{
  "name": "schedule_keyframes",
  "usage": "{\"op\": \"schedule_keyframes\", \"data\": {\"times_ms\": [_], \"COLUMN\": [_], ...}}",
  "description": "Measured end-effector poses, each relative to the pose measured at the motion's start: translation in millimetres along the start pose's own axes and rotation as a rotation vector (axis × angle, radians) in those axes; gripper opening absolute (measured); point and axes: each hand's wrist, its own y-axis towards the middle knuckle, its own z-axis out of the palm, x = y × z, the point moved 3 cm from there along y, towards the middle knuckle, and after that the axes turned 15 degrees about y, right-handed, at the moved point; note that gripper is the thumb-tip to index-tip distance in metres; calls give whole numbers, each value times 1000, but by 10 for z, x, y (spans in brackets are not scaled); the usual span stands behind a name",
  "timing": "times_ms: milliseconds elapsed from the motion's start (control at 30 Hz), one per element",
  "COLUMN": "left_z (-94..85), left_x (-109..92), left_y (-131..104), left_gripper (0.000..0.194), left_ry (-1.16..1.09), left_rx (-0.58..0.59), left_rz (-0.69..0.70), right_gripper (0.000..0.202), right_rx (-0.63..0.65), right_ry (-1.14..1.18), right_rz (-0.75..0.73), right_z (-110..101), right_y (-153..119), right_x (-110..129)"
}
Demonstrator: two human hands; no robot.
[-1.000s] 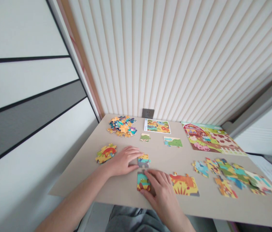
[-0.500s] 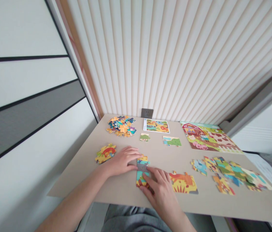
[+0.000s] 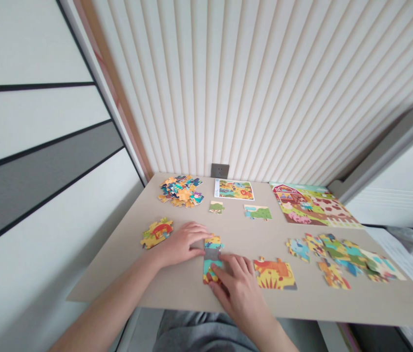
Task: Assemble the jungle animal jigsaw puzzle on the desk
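A short strip of joined jigsaw puzzle pieces (image 3: 212,253), yellow, grey and teal, lies flat near the front of the table. My left hand (image 3: 186,243) rests at its left side, fingers stretched out and apart, the fingertips touching the strip's upper and left edges. From the right, my right hand (image 3: 241,288) grips the strip's lower part, its fingers on the right edge and surface and its thumb by the bottom corner. Part of the lower piece is hidden under those fingers. Right of this hand lies a joined orange and yellow section (image 3: 275,274).
A lion section (image 3: 157,233) lies left of my left hand. At the back are a heap of pieces (image 3: 181,191), a picture card (image 3: 234,189), a green piece (image 3: 217,208) and a green section (image 3: 258,212). A farm puzzle (image 3: 311,205) and scattered pieces (image 3: 349,254) occupy the right.
The whole view has shifted slightly, so everything appears a little further left. Both hands keep nearly the same place at the strip, and no piece has visibly moved on the table.
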Motion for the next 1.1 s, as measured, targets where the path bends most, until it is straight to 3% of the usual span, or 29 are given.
{"op": "schedule_keyframes", "data": {"times_ms": [167,333,533,700,800,967,1100], "left_z": [-23,-37,-37,-51,-49,-23,-21], "left_x": [0,-45,-71,-76,-76,-54,-45], "left_y": [-6,-16,-14,-6,-4,-9,-14], "left_gripper": [48,64,61,59,56,56,55], "left_ry": [11,8,29,32,23,34,40], "left_rx": [23,30,42,32,23,34,26], "left_rz": [10,7,13,29,40,46,47], "right_gripper": [29,23,18,21,23,27,31], "right_rx": [-39,-82,-60,-100,-162,-228,-198], "right_ry": [-13,26,66,97,35,-170,-246], "right_rz": [20,-24,-80,-169,-149,-8,18], "right_z": [46,13,53,-95,-322,-706,-768], "right_y": [-31,-73,-97,-163,-349,-760,-950], "right_x": [38,39,49,103,-69,-606,-819]}}
